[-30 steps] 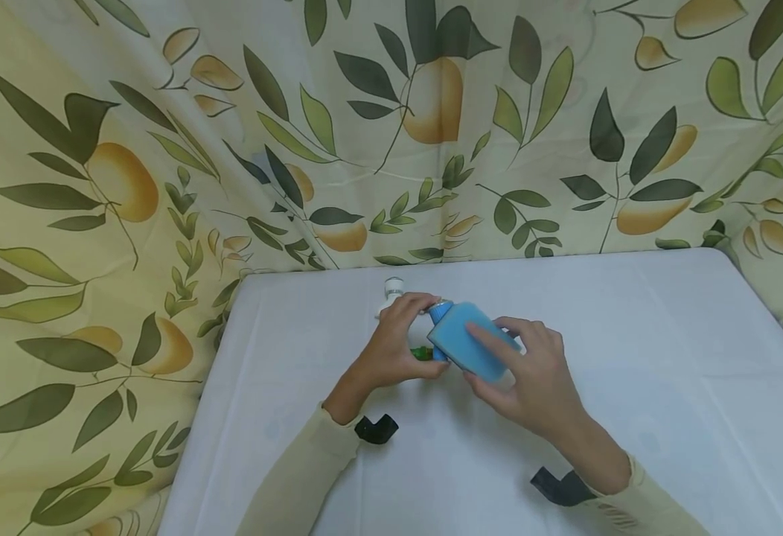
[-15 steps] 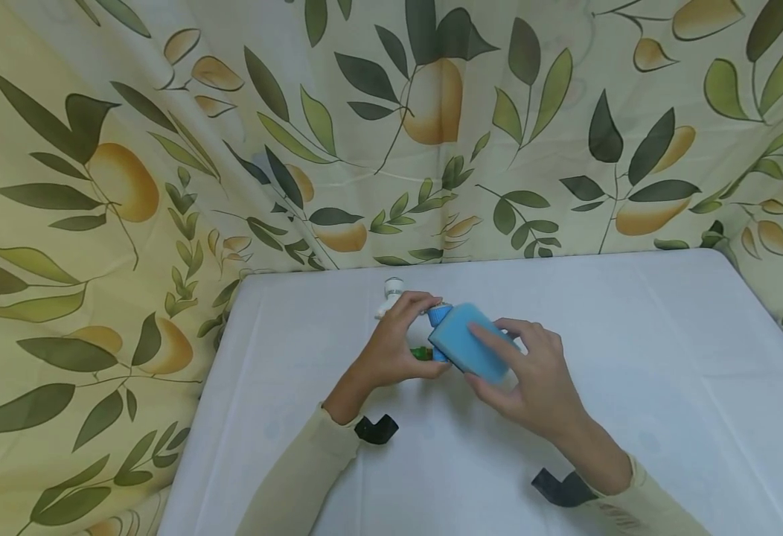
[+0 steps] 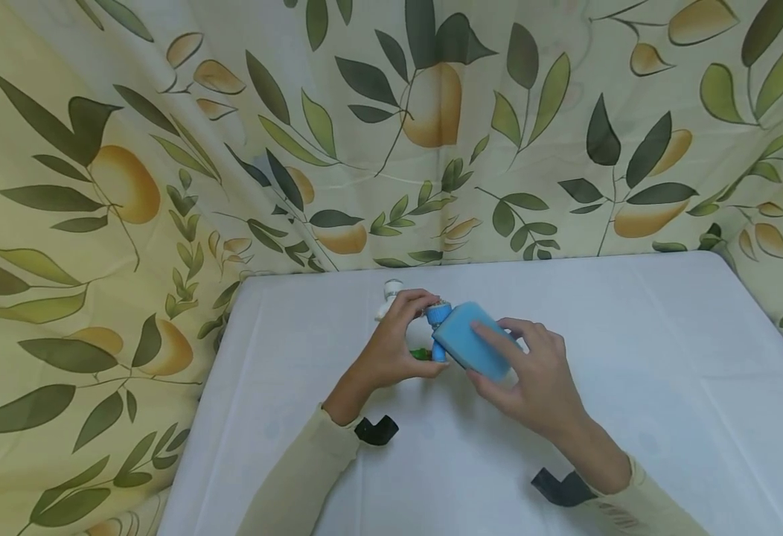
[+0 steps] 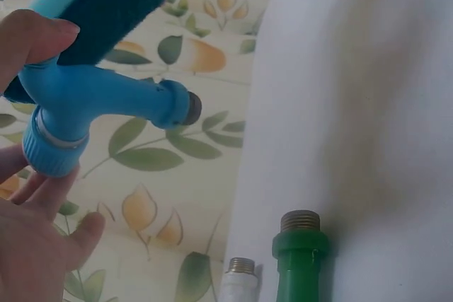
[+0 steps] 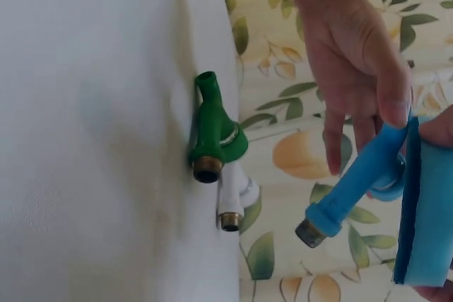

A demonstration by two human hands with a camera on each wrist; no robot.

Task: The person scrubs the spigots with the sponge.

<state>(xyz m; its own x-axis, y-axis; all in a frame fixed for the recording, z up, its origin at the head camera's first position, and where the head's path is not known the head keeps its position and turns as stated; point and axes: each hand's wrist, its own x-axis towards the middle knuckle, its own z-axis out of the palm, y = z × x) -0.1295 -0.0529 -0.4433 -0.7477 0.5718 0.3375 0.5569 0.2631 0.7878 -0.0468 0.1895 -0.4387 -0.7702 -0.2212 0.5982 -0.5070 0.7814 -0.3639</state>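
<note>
My left hand (image 3: pixel 388 346) holds a blue plastic tap (image 3: pixel 439 313) between thumb and fingertips, raised above the table. In the left wrist view the tap's ribbed knob points down and its threaded metal end (image 4: pixel 193 108) points right. A light blue sponge (image 3: pixel 472 339) with a dark blue scouring side (image 5: pixel 408 203) is gripped by my right hand (image 3: pixel 542 372), its index finger laid along the top face. The scouring side faces the tap and meets its body, covering part of it in the head view.
A green tap (image 5: pixel 212 129) lies on the table behind the left hand. Farther back lies a white tap (image 3: pixel 391 292). Black wrist devices (image 3: pixel 376 429) sit by both cuffs. The white tabletop (image 3: pixel 666 357) ends at a fruit-patterned curtain (image 3: pixel 532 134).
The sponge has shifted slightly to the right along the blue tap, and more of the tap's knob and body shows. Both hands keep their holds.
</note>
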